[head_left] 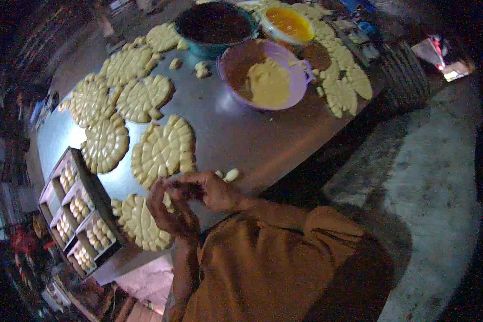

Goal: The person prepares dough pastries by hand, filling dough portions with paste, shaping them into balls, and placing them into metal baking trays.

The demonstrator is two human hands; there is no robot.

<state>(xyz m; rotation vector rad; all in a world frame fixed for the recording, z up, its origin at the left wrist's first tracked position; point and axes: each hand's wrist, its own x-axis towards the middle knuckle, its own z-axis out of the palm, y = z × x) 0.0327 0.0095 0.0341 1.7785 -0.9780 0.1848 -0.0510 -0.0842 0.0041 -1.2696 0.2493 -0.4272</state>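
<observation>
My left hand [169, 213] and my right hand [213, 191] meet at the table's near edge, fingers curled toward each other. A dark patch shows between them; whether it is a small lump of filling or shadowed fingers I cannot tell. Just left of my left hand lies a flat dough round [142, 222] scored into pieces, partly covered by that hand. Beyond my hands is another scored dough round [163, 151]. Small pale dough pieces [232, 175] rest beside my right hand.
A compartmented tray [86, 185] of small dough balls stands at the left. More dough rounds [106, 142] spread along the far left. At the back are a purple basin [235, 88] of yellowish paste, a green tub [204, 49] of dark filling and a bowl of orange liquid [287, 25].
</observation>
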